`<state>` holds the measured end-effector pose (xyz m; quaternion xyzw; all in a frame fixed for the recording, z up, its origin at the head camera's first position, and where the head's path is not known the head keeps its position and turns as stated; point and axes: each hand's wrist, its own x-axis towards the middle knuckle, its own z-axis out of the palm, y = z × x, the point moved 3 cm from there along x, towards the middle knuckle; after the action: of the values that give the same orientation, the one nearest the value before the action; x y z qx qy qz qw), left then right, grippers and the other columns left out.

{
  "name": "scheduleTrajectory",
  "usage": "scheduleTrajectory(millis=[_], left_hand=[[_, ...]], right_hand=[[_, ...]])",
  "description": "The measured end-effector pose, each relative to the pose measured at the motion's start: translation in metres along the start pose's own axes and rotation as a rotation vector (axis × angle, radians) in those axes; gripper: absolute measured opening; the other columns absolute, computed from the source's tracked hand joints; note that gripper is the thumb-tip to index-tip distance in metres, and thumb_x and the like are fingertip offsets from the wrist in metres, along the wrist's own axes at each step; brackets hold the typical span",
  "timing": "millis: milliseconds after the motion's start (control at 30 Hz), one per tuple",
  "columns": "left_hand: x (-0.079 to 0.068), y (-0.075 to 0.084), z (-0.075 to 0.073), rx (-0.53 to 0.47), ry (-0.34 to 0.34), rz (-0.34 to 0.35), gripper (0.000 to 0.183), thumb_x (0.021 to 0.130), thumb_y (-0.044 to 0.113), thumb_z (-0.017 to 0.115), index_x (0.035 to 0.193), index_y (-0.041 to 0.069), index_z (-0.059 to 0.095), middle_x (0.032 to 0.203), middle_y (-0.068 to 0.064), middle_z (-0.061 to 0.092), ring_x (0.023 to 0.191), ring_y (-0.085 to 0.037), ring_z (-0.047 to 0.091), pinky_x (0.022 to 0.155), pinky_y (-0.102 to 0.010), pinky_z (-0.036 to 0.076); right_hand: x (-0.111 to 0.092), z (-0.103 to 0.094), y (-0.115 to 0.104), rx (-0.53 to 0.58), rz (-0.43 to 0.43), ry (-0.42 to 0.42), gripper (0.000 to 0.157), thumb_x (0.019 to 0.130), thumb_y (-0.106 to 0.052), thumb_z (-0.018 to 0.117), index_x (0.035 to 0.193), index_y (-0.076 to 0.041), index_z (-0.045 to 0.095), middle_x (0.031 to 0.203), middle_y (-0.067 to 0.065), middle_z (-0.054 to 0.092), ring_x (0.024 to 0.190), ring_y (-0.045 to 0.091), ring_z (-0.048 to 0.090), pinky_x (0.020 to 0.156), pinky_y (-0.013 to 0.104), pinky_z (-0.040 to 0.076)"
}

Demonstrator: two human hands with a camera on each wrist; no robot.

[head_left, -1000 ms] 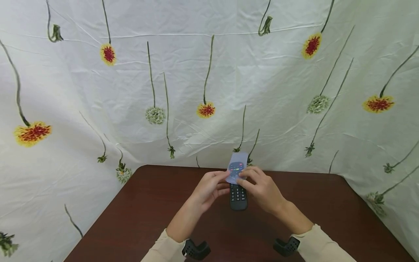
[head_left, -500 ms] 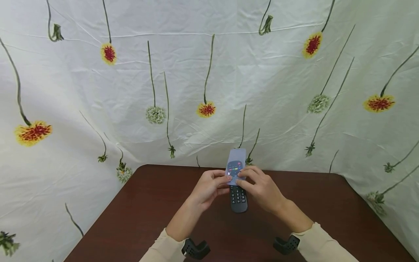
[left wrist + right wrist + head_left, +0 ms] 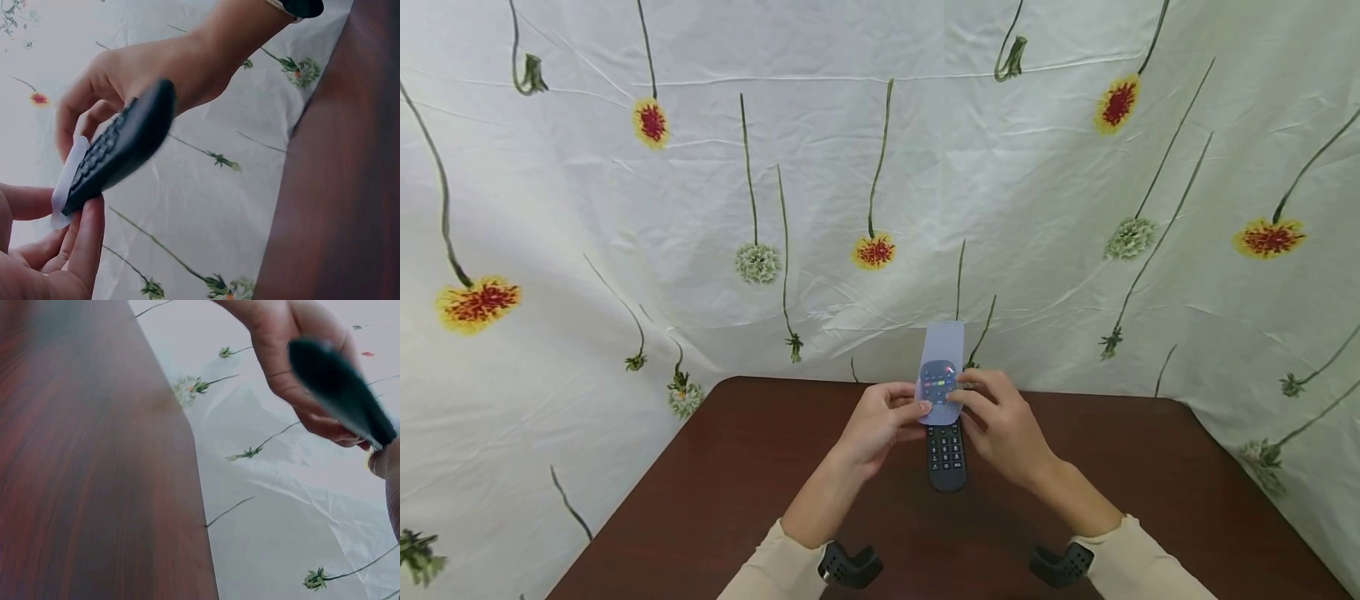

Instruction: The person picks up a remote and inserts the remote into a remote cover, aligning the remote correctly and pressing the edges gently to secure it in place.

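Observation:
A black remote control is held up over the table, with its upper part inside a translucent bluish plastic sleeve. The sleeve extends beyond the remote's top end, while the number keys at the lower end stay bare. My left hand pinches sleeve and remote together from the left, thumb on the front and fingers behind, as the left wrist view shows. From the other side my right hand pinches the sleeve's right edge with bent fingers, its fingertips over the covered buttons. In the right wrist view the remote's back hides part of the left hand.
The dark reddish-brown table lies under both forearms. Behind and around it hangs a white cloth printed with flowers. Each wrist wears a black camera band over a cream sleeve cuff.
The plastic sleeve's upper end has risen and reaches further past the remote's top. The remote's lower end has dropped slightly. My right fingers have shifted to the sleeve's right edge.

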<state>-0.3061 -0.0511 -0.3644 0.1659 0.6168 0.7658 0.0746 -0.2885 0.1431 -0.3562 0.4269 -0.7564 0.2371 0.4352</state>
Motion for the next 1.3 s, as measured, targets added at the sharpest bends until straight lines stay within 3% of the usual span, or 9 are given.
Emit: scheduleTrajectory(millis=[133, 333, 500, 600, 767, 867, 1133, 1300], left_hand=[[0.0, 0.002, 0.001, 0.068, 0.028, 0.04, 0.028, 0.096, -0.002, 0.068, 0.12, -0.017, 0.063, 0.097, -0.013, 0.071, 0.086, -0.019, 0.071, 0.076, -0.037, 0.061], [0.001, 0.002, 0.004, 0.181, 0.056, 0.153, 0.024, 0.096, -0.004, 0.067, 0.118, -0.015, 0.065, 0.097, -0.017, 0.069, 0.085, -0.02, 0.071, 0.075, -0.039, 0.061], [-0.001, 0.006, 0.009, 0.309, 0.08, 0.268, 0.024, 0.096, -0.003, 0.069, 0.119, -0.011, 0.067, 0.102, -0.017, 0.071, 0.088, -0.021, 0.072, 0.074, -0.034, 0.06], [-0.004, 0.009, 0.012, 0.382, 0.098, 0.332, 0.024, 0.096, -0.001, 0.07, 0.119, -0.007, 0.069, 0.105, -0.014, 0.072, 0.091, -0.023, 0.072, 0.077, -0.032, 0.059], [-0.008, 0.013, 0.014, 0.435, 0.099, 0.383, 0.024, 0.096, 0.002, 0.072, 0.119, -0.002, 0.071, 0.105, -0.01, 0.073, 0.093, -0.022, 0.071, 0.08, -0.031, 0.058], [-0.011, 0.015, 0.014, 0.44, 0.082, 0.396, 0.024, 0.096, 0.002, 0.073, 0.119, -0.002, 0.071, 0.103, -0.01, 0.072, 0.09, -0.022, 0.07, 0.078, -0.031, 0.059], [-0.018, 0.02, 0.02, 0.408, 0.031, 0.395, 0.024, 0.096, 0.001, 0.072, 0.12, -0.002, 0.072, 0.103, -0.01, 0.073, 0.093, -0.022, 0.069, 0.079, -0.032, 0.059], [-0.022, 0.024, 0.026, 0.374, 0.05, 0.421, 0.025, 0.095, 0.003, 0.074, 0.12, -0.001, 0.072, 0.104, -0.011, 0.073, 0.094, -0.024, 0.07, 0.079, -0.034, 0.06]], right_hand=[[-0.002, -0.001, 0.003, 0.101, 0.188, 0.072, 0.041, 0.079, 0.014, 0.081, 0.116, -0.001, 0.071, 0.115, 0.012, 0.063, 0.104, 0.026, 0.066, 0.083, 0.036, 0.058], [-0.006, 0.003, -0.001, 0.282, 0.367, 0.131, 0.041, 0.089, 0.015, 0.068, 0.126, -0.002, 0.067, 0.113, 0.007, 0.07, 0.095, 0.021, 0.071, 0.078, 0.033, 0.059], [-0.009, 0.004, -0.006, 0.642, 0.649, 0.184, 0.037, 0.095, 0.018, 0.055, 0.129, 0.005, 0.063, 0.116, 0.018, 0.066, 0.097, 0.021, 0.07, 0.079, 0.029, 0.059], [-0.009, 0.003, -0.009, 0.815, 0.796, 0.213, 0.034, 0.097, 0.014, 0.056, 0.131, 0.011, 0.058, 0.12, 0.025, 0.061, 0.101, 0.02, 0.069, 0.082, 0.032, 0.059], [-0.008, 0.004, -0.012, 0.775, 0.922, 0.154, 0.032, 0.097, 0.0, 0.07, 0.128, 0.008, 0.063, 0.116, 0.02, 0.066, 0.097, 0.018, 0.068, 0.083, 0.03, 0.058], [-0.007, 0.004, -0.014, 0.746, 0.959, 0.11, 0.028, 0.097, -0.003, 0.071, 0.124, 0.006, 0.067, 0.11, 0.016, 0.07, 0.095, 0.02, 0.067, 0.083, 0.029, 0.056], [-0.006, -0.005, -0.021, 0.739, 0.962, 0.116, 0.024, 0.098, -0.003, 0.07, 0.121, 0.006, 0.07, 0.11, 0.015, 0.071, 0.101, 0.023, 0.064, 0.088, 0.029, 0.053], [-0.007, -0.01, -0.027, 0.738, 0.964, 0.158, 0.028, 0.099, -0.008, 0.071, 0.124, 0.003, 0.07, 0.115, 0.014, 0.072, 0.107, 0.025, 0.064, 0.092, 0.029, 0.052]])
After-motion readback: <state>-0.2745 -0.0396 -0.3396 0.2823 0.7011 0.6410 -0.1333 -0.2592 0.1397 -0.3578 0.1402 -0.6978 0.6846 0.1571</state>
